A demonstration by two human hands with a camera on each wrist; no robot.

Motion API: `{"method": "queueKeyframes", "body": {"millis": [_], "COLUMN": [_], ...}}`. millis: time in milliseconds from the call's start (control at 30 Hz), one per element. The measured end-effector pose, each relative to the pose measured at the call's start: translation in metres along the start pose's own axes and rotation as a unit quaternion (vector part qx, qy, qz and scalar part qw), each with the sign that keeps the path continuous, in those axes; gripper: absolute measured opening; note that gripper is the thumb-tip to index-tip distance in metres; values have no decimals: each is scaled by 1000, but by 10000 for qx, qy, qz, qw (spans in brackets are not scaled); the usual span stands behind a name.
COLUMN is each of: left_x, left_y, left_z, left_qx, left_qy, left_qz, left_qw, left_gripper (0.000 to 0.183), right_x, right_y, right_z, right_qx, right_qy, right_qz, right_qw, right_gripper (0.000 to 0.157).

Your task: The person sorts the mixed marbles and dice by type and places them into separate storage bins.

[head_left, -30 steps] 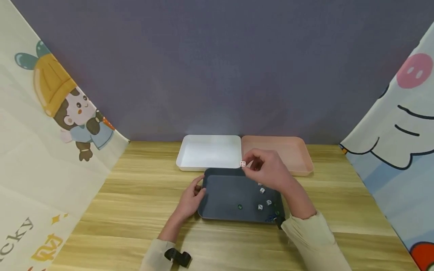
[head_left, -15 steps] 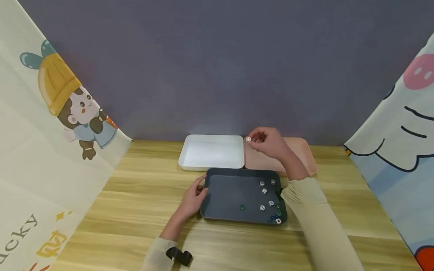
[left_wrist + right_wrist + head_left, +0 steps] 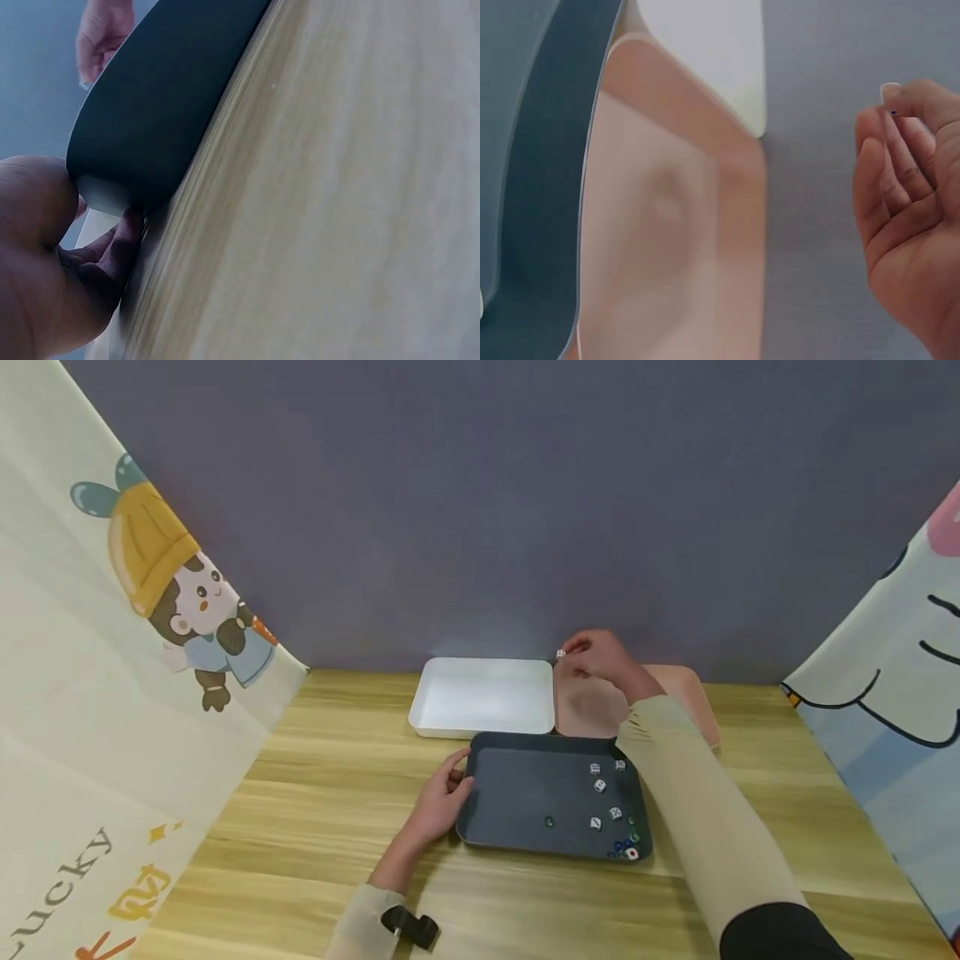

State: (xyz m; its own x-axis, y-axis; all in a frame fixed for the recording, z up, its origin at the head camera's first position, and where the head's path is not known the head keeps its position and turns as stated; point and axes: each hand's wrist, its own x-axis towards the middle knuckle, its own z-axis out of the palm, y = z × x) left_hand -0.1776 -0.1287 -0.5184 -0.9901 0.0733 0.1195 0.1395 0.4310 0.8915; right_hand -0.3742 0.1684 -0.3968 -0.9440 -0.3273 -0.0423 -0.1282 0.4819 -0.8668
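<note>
In the head view my right hand (image 3: pixel 603 658) pinches a white die (image 3: pixel 561 653) between thumb and fingertips, raised over the far left part of the pink tray (image 3: pixel 678 681). In the right wrist view the die is mostly hidden by the fingertips. My left hand (image 3: pixel 437 802) grips the left end of the dark grey tray (image 3: pixel 517 793); in the left wrist view its curled fingers (image 3: pixel 124 244) meet the tray's outer wall. Several white dice (image 3: pixel 600 786) lie in the right half of the dark tray. Small green and blue pieces (image 3: pixel 621 846) cluster at its near right corner.
A white tray (image 3: pixel 483 693) stands behind the dark tray, side by side with the pink one. One green piece (image 3: pixel 550 821) lies apart on the dark tray's floor. A grey backdrop (image 3: pixel 480 510) rises behind the wooden table (image 3: pixel 337 760).
My right hand has carried the die from above the dark tray, away and up, to over the pink tray's far left part. The left hand stays at the dark tray; the head view has shifted.
</note>
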Motion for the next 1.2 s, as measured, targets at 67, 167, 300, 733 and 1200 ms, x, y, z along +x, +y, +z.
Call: {"method": "queueKeyframes", "body": {"millis": [67,167,300,733,1200], "left_x": [-2,-6,-9,-1,-4], "left_y": [-1,-3,-3,-1,0], "left_z": [3,8,10,3,-4], "left_qx": [-3,3,-42,-20,163], "left_qy": [-64,-221,-164,-121,-93], "left_qz": [-63,-205,-207,-153,-52], "left_qw": [10000,9995,9996,9998,9998], "left_gripper": [47,48,48,48,46], "right_x": [3,6,14,44,46], "right_y": [8,23,40,81,99], "right_z": [-2,-3,-2,6,34], "right_qx": [-79,-177,-112,516,1287], "right_qy": [-67,-169,-139,-111,130], "right_qz": [267,634,747,991,1121], "right_qw": [9996,9977,9970,9937,9853], "right_gripper": [29,35,38,38,34]}}
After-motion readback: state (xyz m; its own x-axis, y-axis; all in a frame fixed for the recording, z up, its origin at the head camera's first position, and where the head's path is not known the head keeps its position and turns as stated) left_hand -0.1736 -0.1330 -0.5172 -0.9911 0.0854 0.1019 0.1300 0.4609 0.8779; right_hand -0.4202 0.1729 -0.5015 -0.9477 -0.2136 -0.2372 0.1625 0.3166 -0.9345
